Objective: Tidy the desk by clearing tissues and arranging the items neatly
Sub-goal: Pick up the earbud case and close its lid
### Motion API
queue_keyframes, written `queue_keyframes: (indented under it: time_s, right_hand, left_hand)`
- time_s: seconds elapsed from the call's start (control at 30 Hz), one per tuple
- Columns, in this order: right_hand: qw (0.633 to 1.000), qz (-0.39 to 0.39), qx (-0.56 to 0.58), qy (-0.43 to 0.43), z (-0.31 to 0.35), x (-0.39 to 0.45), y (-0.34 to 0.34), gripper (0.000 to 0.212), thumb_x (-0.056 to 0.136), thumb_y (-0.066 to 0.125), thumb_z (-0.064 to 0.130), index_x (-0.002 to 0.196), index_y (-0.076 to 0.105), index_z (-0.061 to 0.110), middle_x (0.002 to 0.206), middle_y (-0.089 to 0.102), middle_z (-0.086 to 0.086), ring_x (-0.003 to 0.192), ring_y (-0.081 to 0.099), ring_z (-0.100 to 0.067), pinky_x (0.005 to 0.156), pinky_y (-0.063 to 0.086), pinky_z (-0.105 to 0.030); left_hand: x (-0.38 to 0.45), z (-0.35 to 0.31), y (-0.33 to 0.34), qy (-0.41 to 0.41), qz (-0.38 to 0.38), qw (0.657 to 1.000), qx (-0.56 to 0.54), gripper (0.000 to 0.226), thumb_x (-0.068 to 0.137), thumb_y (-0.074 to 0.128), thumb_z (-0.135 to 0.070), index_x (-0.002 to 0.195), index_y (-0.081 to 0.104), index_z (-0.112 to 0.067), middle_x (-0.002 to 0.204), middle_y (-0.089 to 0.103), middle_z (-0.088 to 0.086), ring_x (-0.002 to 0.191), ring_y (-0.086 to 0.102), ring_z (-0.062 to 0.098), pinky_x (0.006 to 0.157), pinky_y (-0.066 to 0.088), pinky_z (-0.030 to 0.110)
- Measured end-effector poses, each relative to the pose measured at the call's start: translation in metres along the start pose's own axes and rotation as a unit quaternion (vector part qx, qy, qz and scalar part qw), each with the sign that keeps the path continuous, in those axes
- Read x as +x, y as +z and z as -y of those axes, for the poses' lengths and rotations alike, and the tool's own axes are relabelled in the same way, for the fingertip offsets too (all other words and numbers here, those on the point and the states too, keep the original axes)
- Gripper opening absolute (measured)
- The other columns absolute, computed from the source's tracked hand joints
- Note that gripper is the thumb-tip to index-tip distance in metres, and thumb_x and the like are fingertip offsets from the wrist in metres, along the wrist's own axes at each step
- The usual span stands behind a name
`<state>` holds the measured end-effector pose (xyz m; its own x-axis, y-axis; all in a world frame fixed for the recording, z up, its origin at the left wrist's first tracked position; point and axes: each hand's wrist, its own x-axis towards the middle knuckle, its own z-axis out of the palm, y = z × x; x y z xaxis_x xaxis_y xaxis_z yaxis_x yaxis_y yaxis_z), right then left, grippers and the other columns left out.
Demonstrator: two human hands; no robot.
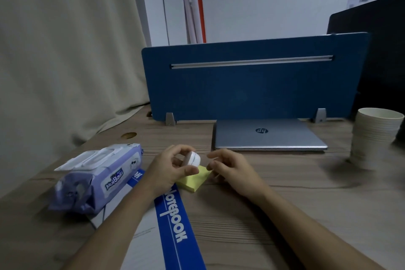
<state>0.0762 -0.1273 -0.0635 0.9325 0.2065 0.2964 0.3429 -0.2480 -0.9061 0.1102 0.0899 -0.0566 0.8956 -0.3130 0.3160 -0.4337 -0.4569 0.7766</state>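
The left hand point(168, 169) has its grip around a small white case point(192, 158); the right hand point(230, 169) is released. The laptop point(269, 136) reads "hp", the notebook point(173, 226) "NOTEBOOK", partly hidden.

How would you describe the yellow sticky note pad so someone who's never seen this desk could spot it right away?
Start at the closed silver laptop lying in front of the blue divider panel. Come toward the near edge of the desk, to where the two hands meet; the sticky note pad lies flat beside the blue-and-white notebook. It is the only yellow thing there.
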Motion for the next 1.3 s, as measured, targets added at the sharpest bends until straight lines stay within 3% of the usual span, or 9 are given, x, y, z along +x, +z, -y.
queue_keyframes:
  time_s: [0.07,0.17,0.27,0.63,0.73,0.83,1.0,1.13,1.3]
  right_hand:
    - [0.999,0.007,0.047,0.013,0.003,0.0,0.005,0.019,0.095,0.059,0.021,0.112,0.063,0.014,0.096,0.071,-0.015,0.078,0.068,-0.019,0.071,0.058,-0.03]
    - [0.995,0.007,0.097,0.037,0.002,0.002,0.007,0.018,0.095,0.059,0.019,0.11,0.063,0.009,0.095,0.07,-0.023,0.077,0.066,-0.025,0.078,0.056,-0.039]
    - [0.99,0.005,0.128,0.057,0.001,0.003,0.007,0.019,0.094,0.06,0.018,0.108,0.061,0.006,0.094,0.069,-0.026,0.078,0.065,-0.028,0.079,0.056,-0.041]
    - [0.983,0.026,0.158,0.093,0.0,0.007,0.01,0.02,0.091,0.058,0.008,0.111,0.057,0.001,0.098,0.066,-0.02,0.077,0.065,-0.022,0.073,0.058,-0.03]
    - [0.982,0.029,0.156,0.103,-0.002,0.008,0.006,0.02,0.092,0.057,0.008,0.111,0.058,0.004,0.101,0.068,-0.02,0.081,0.067,-0.023,0.079,0.058,-0.036]
    - [0.983,0.024,0.157,0.096,-0.004,0.008,0.004,0.019,0.092,0.054,0.003,0.111,0.059,0.004,0.093,0.068,-0.016,0.076,0.066,-0.02,0.075,0.058,-0.033]
    - [0.996,0.032,0.04,0.068,-0.008,0.01,0.009,0.017,0.093,0.059,0.01,0.11,0.059,0.009,0.098,0.069,-0.017,0.071,0.066,-0.016,0.066,0.058,-0.027]
    - [0.997,0.043,-0.043,0.041,-0.011,0.011,0.01,0.011,0.091,0.061,0.014,0.102,0.062,0.014,0.086,0.07,-0.008,0.065,0.065,-0.012,0.062,0.056,-0.026]
    - [0.987,-0.032,-0.155,0.006,-0.018,0.015,0.004,0.015,0.089,0.062,0.018,0.103,0.066,0.02,0.092,0.066,0.008,0.085,0.063,-0.008,0.078,0.053,-0.025]
  left_hand:
    - [-0.001,-0.001,0.002,0.001,0.02,1.0,-0.016,0.049,0.065,0.083,-0.042,0.108,0.06,-0.051,0.112,0.065,-0.011,0.098,0.067,0.013,0.081,0.058,0.038]
    - [-0.002,-0.004,0.005,0.022,0.034,0.999,-0.001,0.053,0.068,0.086,-0.028,0.109,0.06,-0.051,0.113,0.061,-0.021,0.1,0.065,0.009,0.084,0.057,0.041]
    - [-0.001,-0.006,0.007,0.053,0.022,0.998,0.041,0.054,0.064,0.088,-0.031,0.106,0.059,-0.05,0.106,0.057,-0.027,0.096,0.062,0.003,0.082,0.056,0.036]
    - [0.001,-0.004,0.009,0.09,0.01,0.992,0.092,0.051,0.062,0.088,-0.027,0.1,0.06,-0.045,0.103,0.058,-0.018,0.095,0.059,0.002,0.077,0.053,0.026]
    - [0.002,-0.004,0.007,0.057,0.012,0.998,0.036,0.051,0.064,0.088,-0.024,0.102,0.061,-0.046,0.105,0.065,-0.012,0.094,0.064,0.005,0.076,0.057,0.029]
    - [0.001,-0.002,0.003,0.028,0.001,0.997,-0.071,0.047,0.07,0.082,-0.029,0.109,0.062,-0.046,0.107,0.07,-0.01,0.096,0.068,0.011,0.074,0.059,0.031]
    - [0.002,0.007,0.001,0.0,-0.005,0.992,-0.122,0.042,0.084,0.068,-0.035,0.124,0.059,-0.028,0.111,0.071,-0.003,0.091,0.069,0.011,0.071,0.054,0.022]
    - [0.007,0.014,-0.001,-0.021,-0.012,0.998,-0.065,0.023,0.098,0.054,-0.023,0.117,0.062,-0.035,0.095,0.073,0.002,0.079,0.066,0.017,0.07,0.054,0.028]
    - [0.009,0.021,-0.007,-0.051,-0.025,0.998,-0.016,0.021,0.1,0.05,-0.023,0.108,0.064,-0.036,0.074,0.071,-0.012,0.064,0.062,0.002,0.065,0.049,0.027]
